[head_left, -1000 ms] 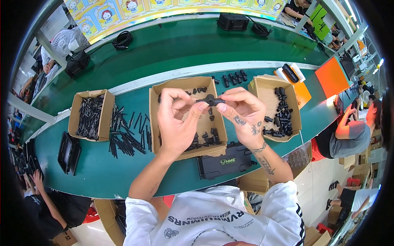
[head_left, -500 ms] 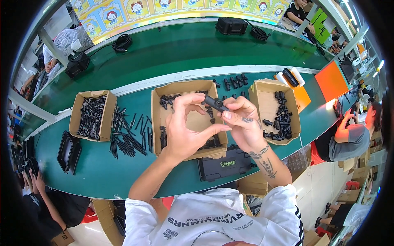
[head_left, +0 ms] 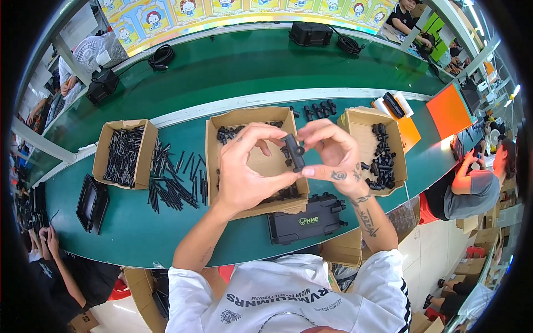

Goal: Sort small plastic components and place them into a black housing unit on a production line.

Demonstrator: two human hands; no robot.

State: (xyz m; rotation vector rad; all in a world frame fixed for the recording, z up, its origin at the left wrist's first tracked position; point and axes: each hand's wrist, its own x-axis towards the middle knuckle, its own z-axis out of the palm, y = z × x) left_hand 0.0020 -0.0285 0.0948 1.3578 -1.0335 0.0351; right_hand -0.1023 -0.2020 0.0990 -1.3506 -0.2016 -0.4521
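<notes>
A black cylindrical fitting with a round side boss [head_left: 294,151] stands nearly upright between my hands, over the middle cardboard box [head_left: 211,144]. My left hand [head_left: 247,169] grips it, index finger at its upper end and thumb at its lower end. My right hand [head_left: 336,158] has its thumb on the lower end and bent fingers near the top. Small black parts [head_left: 227,133] lie in the middle box; more fill the right box [head_left: 377,127]. Thin black rods are heaped in the left box [head_left: 119,155] and loose beside it [head_left: 172,188].
A closed black case [head_left: 302,222] and an open one [head_left: 91,205] lie on the green bench [head_left: 133,233]. Farther back are black boxes with cables [head_left: 311,34] and orange boards [head_left: 449,111]. Other people sit at both sides [head_left: 472,188], [head_left: 61,283].
The fitting was level a second ago, then tilted, and is now nearly upright. My hands have shifted their fingertips around it, my right thumb moving down to its lower end.
</notes>
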